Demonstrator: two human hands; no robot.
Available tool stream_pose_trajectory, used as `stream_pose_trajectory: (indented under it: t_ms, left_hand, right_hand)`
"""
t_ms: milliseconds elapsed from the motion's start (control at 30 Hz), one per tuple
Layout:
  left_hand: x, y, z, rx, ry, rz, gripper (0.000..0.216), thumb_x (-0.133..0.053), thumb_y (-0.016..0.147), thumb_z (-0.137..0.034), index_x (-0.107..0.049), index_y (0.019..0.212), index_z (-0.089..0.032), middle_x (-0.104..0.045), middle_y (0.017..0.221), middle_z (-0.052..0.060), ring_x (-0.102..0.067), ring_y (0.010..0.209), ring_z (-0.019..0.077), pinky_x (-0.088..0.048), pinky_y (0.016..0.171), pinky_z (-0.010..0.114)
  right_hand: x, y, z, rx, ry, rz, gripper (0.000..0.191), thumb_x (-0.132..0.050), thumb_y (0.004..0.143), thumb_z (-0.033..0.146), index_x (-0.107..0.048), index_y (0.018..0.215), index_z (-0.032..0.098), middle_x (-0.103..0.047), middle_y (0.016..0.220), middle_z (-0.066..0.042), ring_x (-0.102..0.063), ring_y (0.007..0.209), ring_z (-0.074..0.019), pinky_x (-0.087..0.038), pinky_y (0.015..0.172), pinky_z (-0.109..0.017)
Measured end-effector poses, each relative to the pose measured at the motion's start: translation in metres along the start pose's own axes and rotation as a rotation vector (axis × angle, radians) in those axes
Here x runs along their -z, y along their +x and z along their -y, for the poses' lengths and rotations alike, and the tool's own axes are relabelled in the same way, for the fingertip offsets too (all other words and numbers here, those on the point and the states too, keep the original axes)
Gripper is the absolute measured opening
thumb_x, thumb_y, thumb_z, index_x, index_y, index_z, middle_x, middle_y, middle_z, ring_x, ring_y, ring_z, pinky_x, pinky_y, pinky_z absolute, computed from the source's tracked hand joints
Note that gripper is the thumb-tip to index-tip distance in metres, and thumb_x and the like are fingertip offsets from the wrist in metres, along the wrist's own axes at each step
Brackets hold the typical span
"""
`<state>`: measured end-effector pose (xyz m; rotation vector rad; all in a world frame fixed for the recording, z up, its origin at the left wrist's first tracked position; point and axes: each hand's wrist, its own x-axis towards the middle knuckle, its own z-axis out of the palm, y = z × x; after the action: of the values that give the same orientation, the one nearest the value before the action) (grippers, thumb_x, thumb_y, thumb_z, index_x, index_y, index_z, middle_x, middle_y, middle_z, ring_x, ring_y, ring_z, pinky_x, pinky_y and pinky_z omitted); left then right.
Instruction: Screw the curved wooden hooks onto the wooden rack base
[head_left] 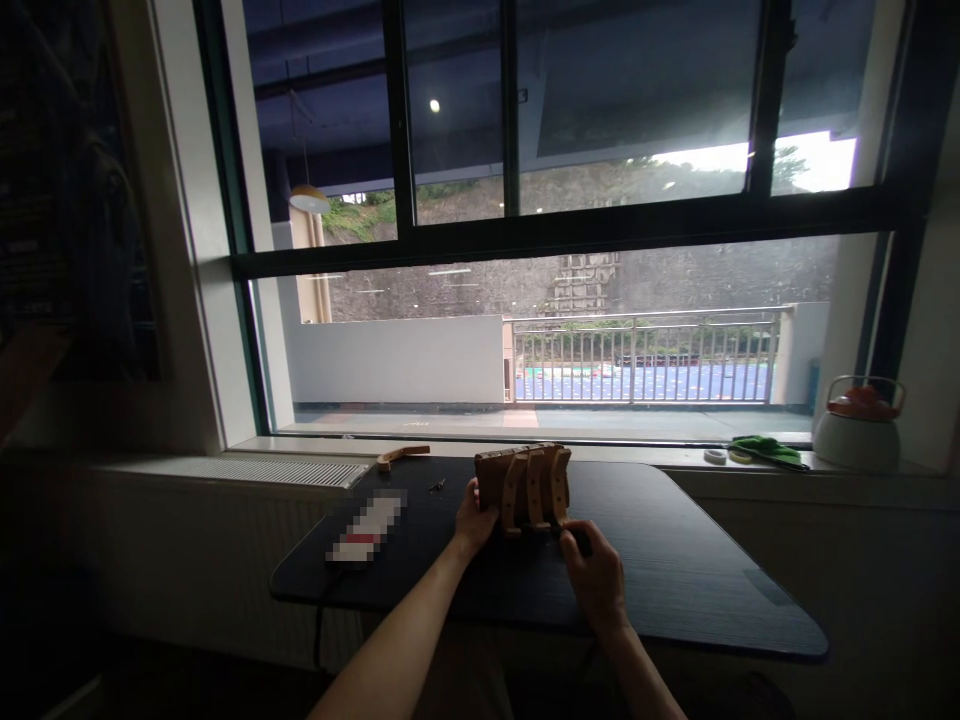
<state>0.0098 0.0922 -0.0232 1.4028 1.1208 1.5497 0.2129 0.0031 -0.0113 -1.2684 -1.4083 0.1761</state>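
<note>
A small wooden piece (523,484) with several curved slats stands on the dark table (675,560). My left hand (474,520) grips its left side, fingers wrapped round the edge. My right hand (595,572) is closed on a dark-handled tool (571,534) whose tip meets the lower right of the wooden piece. A loose curved wooden slat (402,455) lies at the table's far left edge, and small dark screws (437,485) lie near it.
A flat white and red pack (367,528) lies on the table's left part. On the windowsill stand a white kettle (859,425) with an orange lid, a green cloth (765,450) and a tape roll (716,456). A radiator grille (255,468) runs along the left.
</note>
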Motion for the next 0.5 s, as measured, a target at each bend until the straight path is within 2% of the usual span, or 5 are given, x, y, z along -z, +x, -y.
stream_pose_trajectory:
  t_ms: [100,200,367,500]
  left_hand:
    - [0.002,0.011,0.003,0.052,-0.035,0.04,0.056,-0.076,0.054,-0.018,-0.054,0.105,-0.023,-0.066,0.087,0.001,-0.061,0.088,0.0231,-0.046,0.08,0.035]
    - [0.012,0.018,0.001,0.109,-0.08,0.12,0.057,-0.079,0.049,-0.018,-0.056,0.1,-0.019,-0.066,0.084,0.003,-0.062,0.083,0.023,-0.047,0.076,0.037]
    - [0.037,0.018,-0.011,0.176,-0.156,0.29,0.058,-0.08,0.045,-0.015,-0.06,0.1,-0.018,-0.067,0.092,0.005,-0.062,0.089,0.0238,-0.047,0.081,0.038]
    - [0.043,0.013,-0.017,0.205,-0.182,0.357,0.054,-0.076,0.049,-0.013,-0.061,0.101,-0.019,-0.067,0.094,0.006,-0.062,0.09,0.0258,-0.047,0.082,0.04]
  right_hand:
    - [0.004,0.004,-0.006,-0.115,0.159,-0.131,0.031,-0.047,0.077,0.045,-0.062,0.079,0.019,-0.065,0.068,-0.003,-0.059,0.063,-0.0191,-0.044,0.058,-0.027]
    - [0.007,0.007,-0.013,-0.216,0.256,-0.236,0.037,-0.049,0.076,0.049,-0.063,0.083,0.016,-0.063,0.062,-0.003,-0.056,0.058,-0.0187,-0.042,0.052,-0.026]
    - [0.005,0.007,-0.022,-0.293,0.335,-0.242,0.041,-0.052,0.074,0.051,-0.064,0.086,0.014,-0.059,0.056,-0.001,-0.052,0.052,-0.0159,-0.038,0.046,-0.025]
    - [0.002,0.008,-0.025,-0.3,0.391,-0.223,0.039,-0.052,0.073,0.052,-0.063,0.08,0.015,-0.056,0.054,0.0,-0.049,0.049,-0.0138,-0.037,0.045,-0.023]
